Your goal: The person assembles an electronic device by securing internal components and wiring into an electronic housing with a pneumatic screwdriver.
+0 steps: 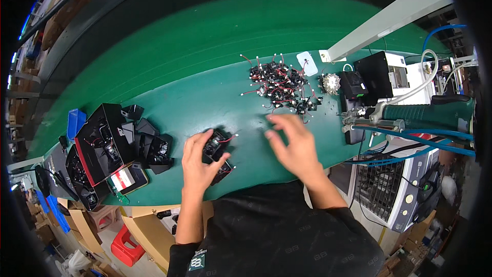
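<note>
My left hand [197, 163] is curled around a black plastic housing [214, 142] on the green bench, its thumb and fingers on either side. Thin red wires with small white plugs stick out from the housing's right side. A second dark part [221, 173] lies just below it, partly hidden by the hand. My right hand [294, 147] hovers over the bench to the right, thumb and forefinger apart, and nothing shows between them. Beyond it lies a loose pile of small black parts with red and black wires [279, 84].
Black boxes filled with dark parts [102, 141] and a blue bin [76, 123] stand at the left. At the right are a ball of silvery pieces [330, 84], a black device [373, 77], a green-handled tool with hoses [428, 118] and a slanting metal post [389, 18].
</note>
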### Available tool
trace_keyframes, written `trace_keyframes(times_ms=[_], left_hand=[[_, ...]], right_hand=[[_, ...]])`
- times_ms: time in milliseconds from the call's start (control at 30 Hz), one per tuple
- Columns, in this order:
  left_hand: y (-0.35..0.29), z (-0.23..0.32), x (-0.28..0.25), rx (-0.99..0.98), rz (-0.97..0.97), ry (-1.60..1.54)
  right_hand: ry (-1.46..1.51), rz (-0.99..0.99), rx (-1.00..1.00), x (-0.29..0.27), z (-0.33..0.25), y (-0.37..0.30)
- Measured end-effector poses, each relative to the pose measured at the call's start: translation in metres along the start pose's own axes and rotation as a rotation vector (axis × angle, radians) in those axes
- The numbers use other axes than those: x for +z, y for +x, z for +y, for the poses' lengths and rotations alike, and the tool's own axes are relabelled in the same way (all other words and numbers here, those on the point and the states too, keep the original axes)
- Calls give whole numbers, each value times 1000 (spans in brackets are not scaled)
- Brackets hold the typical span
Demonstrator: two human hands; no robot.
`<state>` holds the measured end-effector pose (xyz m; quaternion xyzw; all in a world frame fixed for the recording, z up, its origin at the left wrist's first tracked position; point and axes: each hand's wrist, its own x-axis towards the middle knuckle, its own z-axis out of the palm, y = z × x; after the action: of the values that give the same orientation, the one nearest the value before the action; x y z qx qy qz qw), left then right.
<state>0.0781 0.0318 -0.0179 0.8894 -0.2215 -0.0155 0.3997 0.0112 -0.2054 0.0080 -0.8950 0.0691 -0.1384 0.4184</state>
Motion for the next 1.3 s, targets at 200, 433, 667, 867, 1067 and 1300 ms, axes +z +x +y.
trace_keyframes(times_ms=[200,433,667,867,1067,1300], left_hand=[[6,-8,-5,-130,-67,71],[7,-7,-14,-107,-130,73],[0,-9,-37,-40,-6,81],[22,-28,-82,8,46,413],[9,-39,-106,-171,-130,516],[9,-37,-93,-99,-7,590]], right_hand=[[-460,157,374,-28,52,-7],[-496,172,291,-28,65,-6],[-451,168,227,-32,52,-9],[-499,93,268,-40,63,-15],[-536,76,245,-41,61,-13],[-533,231,25,-37,54,-19]])
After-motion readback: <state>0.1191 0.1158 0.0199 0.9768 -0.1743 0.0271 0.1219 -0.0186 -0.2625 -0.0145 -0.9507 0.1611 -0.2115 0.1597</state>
